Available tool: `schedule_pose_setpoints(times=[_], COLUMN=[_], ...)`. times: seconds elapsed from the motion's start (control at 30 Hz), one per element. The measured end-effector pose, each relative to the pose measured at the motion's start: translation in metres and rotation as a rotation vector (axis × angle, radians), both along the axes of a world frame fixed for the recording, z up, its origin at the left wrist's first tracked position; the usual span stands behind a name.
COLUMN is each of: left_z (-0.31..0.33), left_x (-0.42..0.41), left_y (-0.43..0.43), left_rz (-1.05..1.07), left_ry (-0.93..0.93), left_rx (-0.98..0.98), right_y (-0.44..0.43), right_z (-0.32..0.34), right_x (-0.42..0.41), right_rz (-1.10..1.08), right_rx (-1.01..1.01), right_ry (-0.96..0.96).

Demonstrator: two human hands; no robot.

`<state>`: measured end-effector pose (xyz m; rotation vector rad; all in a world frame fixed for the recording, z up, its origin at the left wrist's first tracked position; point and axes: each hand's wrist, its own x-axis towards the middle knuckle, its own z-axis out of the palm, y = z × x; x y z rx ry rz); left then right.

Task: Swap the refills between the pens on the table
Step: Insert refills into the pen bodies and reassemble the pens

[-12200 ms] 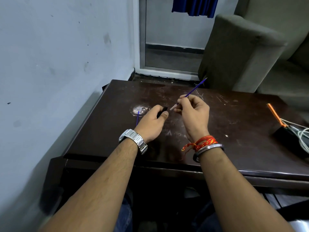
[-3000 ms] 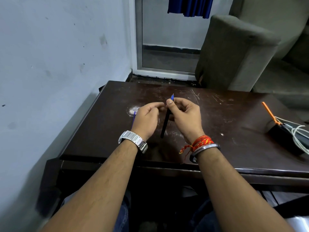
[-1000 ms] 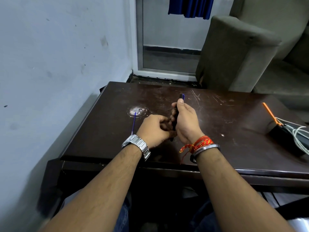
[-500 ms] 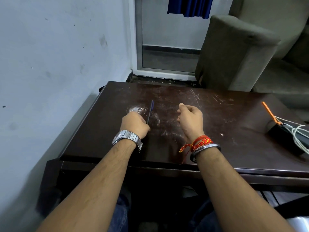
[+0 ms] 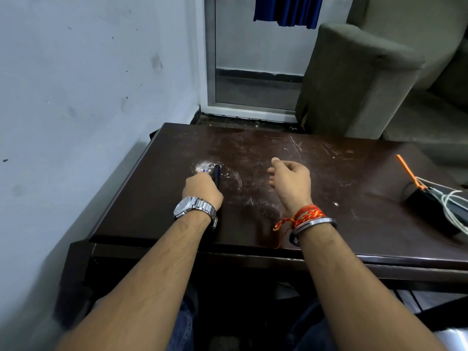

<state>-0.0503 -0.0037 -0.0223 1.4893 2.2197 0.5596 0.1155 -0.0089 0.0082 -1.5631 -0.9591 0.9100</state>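
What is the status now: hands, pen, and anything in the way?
Left hand down on the dark pen, grip hidden. Right hand loosely open, empty. Black box with cables far right on table, not in the way.

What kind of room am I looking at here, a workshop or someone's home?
Most likely a home living room, not a workshop: a scuffed dark wooden table pushed against a painted wall, a grey upholstered sofa right behind it, and a doorway with blue cloth hanging.
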Motion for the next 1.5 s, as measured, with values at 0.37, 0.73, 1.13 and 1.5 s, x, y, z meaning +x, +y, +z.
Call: schedule_pose_setpoints(times=[0.37, 0.73, 1.13, 1.5], left_z=[0.009, 0.017, 0.029, 0.037], left_x=[-0.001, 0.004, 0.034, 0.023], left_y=[-0.008, -0.017, -0.024, -0.021], left_rz=[0.005, -0.014, -0.259, -0.228], left_ry=[-0.039, -0.121, -0.774, -1.049], left_rx=[0.037, 0.213, 0.429, 0.588], right_y=[0.002, 0.009, -0.014, -0.011], right_z=[0.005, -0.013, -0.003, 0.004], right_x=[0.053, 0.054, -0.007, -0.023], right_rz=[-0.066, 0.108, 0.570, 0.571], right_rx=[-0.208, -0.424, 0.035, 0.220], right_ry=[-0.485, -0.660, -0.017, 0.000])
